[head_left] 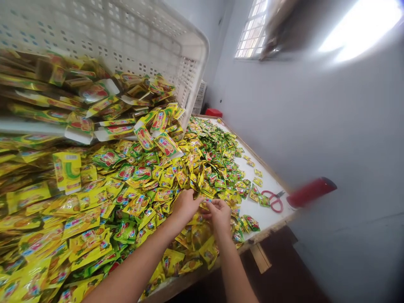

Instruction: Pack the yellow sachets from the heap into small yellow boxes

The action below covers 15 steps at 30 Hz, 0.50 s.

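Observation:
My left hand [185,207] is closed over a heap of small glossy packets, its thumb and fingers pinched together. Right beside it, my right hand [219,216] has its thumb and fingers curled in a pinch. A small yellow packet [205,201] shows between the two sets of fingertips; part of it is hidden by the fingers. All around lie many yellow packets [164,194] with fruit pictures and bright lettering. Green packets [126,230] are mixed among them.
A white perforated plastic crate [197,50] lies tipped at upper left, with printed yellow boxes [143,135] spilling out. Red-handled scissors [276,203] rest on the white tabletop [269,181] near a red cylindrical object [311,192] at the right edge. A grey wall [315,122] stands beyond.

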Each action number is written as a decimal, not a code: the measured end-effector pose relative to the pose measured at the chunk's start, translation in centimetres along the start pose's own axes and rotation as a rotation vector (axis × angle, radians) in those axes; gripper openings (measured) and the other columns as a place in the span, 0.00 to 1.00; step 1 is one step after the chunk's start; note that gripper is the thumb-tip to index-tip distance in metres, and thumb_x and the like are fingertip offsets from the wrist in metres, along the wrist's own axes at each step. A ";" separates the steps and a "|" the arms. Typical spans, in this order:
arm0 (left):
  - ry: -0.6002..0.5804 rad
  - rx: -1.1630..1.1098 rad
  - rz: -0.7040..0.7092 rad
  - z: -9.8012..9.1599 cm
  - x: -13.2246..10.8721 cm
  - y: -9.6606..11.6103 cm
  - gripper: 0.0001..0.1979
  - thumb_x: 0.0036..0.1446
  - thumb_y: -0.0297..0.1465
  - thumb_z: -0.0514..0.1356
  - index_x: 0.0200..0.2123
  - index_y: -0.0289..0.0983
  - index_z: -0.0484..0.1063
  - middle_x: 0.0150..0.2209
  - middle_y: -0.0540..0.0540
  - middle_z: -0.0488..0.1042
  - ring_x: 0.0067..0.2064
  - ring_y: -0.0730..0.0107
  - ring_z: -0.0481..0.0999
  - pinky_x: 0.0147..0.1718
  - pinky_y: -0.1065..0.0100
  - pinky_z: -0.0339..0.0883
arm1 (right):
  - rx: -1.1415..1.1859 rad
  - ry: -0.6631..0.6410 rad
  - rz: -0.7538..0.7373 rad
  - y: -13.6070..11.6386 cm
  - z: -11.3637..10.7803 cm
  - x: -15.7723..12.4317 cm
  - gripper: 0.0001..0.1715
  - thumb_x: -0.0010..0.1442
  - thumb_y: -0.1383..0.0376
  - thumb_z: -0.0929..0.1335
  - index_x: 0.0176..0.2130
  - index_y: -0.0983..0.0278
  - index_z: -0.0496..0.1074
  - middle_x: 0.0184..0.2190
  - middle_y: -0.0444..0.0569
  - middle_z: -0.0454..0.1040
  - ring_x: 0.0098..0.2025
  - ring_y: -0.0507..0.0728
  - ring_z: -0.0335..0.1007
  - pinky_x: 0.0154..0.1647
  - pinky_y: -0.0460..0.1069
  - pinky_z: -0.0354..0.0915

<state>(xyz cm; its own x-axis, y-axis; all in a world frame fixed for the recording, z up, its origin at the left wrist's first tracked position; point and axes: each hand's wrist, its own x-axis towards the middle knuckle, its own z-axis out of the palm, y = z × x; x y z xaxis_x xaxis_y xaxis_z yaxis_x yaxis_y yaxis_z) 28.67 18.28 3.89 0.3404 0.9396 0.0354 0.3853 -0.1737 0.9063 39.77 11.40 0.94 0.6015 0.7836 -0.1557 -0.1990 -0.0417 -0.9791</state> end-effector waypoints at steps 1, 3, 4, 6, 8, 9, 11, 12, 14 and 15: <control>0.004 0.028 -0.013 0.3 0.3 -0.1 0.12 0.64 0.35 0.57 0.42 0.31 0.73 0.41 0.47 0.75 0.39 0.67 0.77 0.39 0.62 0.73 | 0.014 -0.004 0.014 0.1 0.0 0.2 0.22 0.44 0.55 0.75 0.31 0.64 0.65 0.20 0.42 0.72 0.20 0.57 0.75 0.16 0.47 0.69; 0.005 0.069 -0.058 0.4 0.5 -0.2 0.13 0.66 0.35 0.55 0.40 0.30 0.73 0.41 0.47 0.75 0.40 0.66 0.77 0.40 0.61 0.72 | 0.030 -0.014 0.030 0.2 -0.1 0.6 0.22 0.44 0.55 0.76 0.30 0.64 0.65 0.20 0.41 0.71 0.19 0.56 0.74 0.15 0.47 0.69; 0.009 0.076 -0.077 0.4 0.5 -0.1 0.13 0.65 0.35 0.56 0.39 0.31 0.73 0.40 0.47 0.75 0.39 0.66 0.77 0.40 0.61 0.72 | 0.033 -0.019 0.034 0.3 -0.2 0.7 0.22 0.44 0.55 0.76 0.30 0.64 0.65 0.20 0.41 0.71 0.19 0.56 0.74 0.16 0.47 0.69; 0.023 0.063 -0.107 0.4 0.2 0.1 0.09 0.61 0.34 0.61 0.35 0.32 0.73 0.35 0.48 0.75 0.36 0.69 0.76 0.37 0.62 0.72 | 0.036 -0.027 0.035 0.3 -0.4 0.7 0.21 0.45 0.55 0.75 0.30 0.64 0.65 0.20 0.40 0.71 0.19 0.55 0.73 0.16 0.47 0.69; 0.031 0.021 -0.112 0.4 -0.4 0.4 0.08 0.54 0.32 0.66 0.31 0.33 0.72 0.30 0.49 0.75 0.32 0.69 0.76 0.33 0.65 0.71 | 0.044 -0.019 0.023 0.1 -0.6 0.4 0.22 0.46 0.55 0.75 0.35 0.64 0.67 0.22 0.40 0.72 0.19 0.54 0.72 0.16 0.46 0.67; 0.030 -0.005 -0.100 0.3 -0.8 0.6 0.08 0.51 0.31 0.66 0.30 0.32 0.73 0.29 0.49 0.75 0.31 0.68 0.76 0.32 0.67 0.70 | 0.042 -0.012 0.007 -0.3 -0.8 0.1 0.23 0.47 0.55 0.75 0.39 0.64 0.68 0.25 0.42 0.73 0.21 0.54 0.72 0.17 0.46 0.67; 0.021 -0.045 -0.056 0.1 -2.1 0.7 0.08 0.49 0.30 0.66 0.30 0.32 0.73 0.27 0.48 0.77 0.30 0.67 0.77 0.29 0.69 0.69 | 0.001 -0.035 -0.048 -1.2 -1.1 -0.7 0.26 0.48 0.57 0.76 0.44 0.64 0.70 0.32 0.46 0.76 0.29 0.55 0.74 0.23 0.45 0.68; 0.013 -0.052 -0.028 0.0 -2.7 0.7 0.08 0.49 0.31 0.66 0.30 0.32 0.73 0.27 0.47 0.78 0.30 0.66 0.78 0.28 0.70 0.69 | -0.044 -0.086 -0.084 -1.6 -1.1 -1.2 0.25 0.49 0.58 0.76 0.44 0.65 0.72 0.35 0.48 0.77 0.33 0.56 0.74 0.29 0.46 0.70; -0.016 -0.034 0.038 -0.8 -3.7 0.6 0.08 0.50 0.33 0.64 0.30 0.32 0.74 0.27 0.46 0.79 0.29 0.67 0.78 0.27 0.72 0.68 | -0.106 -0.231 -0.133 -2.5 -1.2 -2.1 0.19 0.52 0.58 0.74 0.42 0.65 0.75 0.36 0.50 0.78 0.38 0.58 0.74 0.37 0.48 0.70; -0.041 -0.011 0.076 -1.4 -4.0 0.6 0.08 0.50 0.33 0.65 0.29 0.32 0.75 0.26 0.47 0.79 0.28 0.67 0.78 0.25 0.72 0.68 | -0.121 -0.290 -0.140 -2.7 -1.1 -2.5 0.16 0.54 0.57 0.73 0.40 0.65 0.76 0.35 0.50 0.78 0.38 0.58 0.73 0.39 0.49 0.70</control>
<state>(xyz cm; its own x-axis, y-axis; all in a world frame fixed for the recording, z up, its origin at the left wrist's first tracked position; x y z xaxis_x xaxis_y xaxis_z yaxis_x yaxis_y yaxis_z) 26.36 14.86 4.89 0.4037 0.9107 0.0870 0.3480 -0.2408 0.9060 39.66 8.86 3.85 0.3676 0.9300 0.0079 -0.0261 0.0188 -0.9995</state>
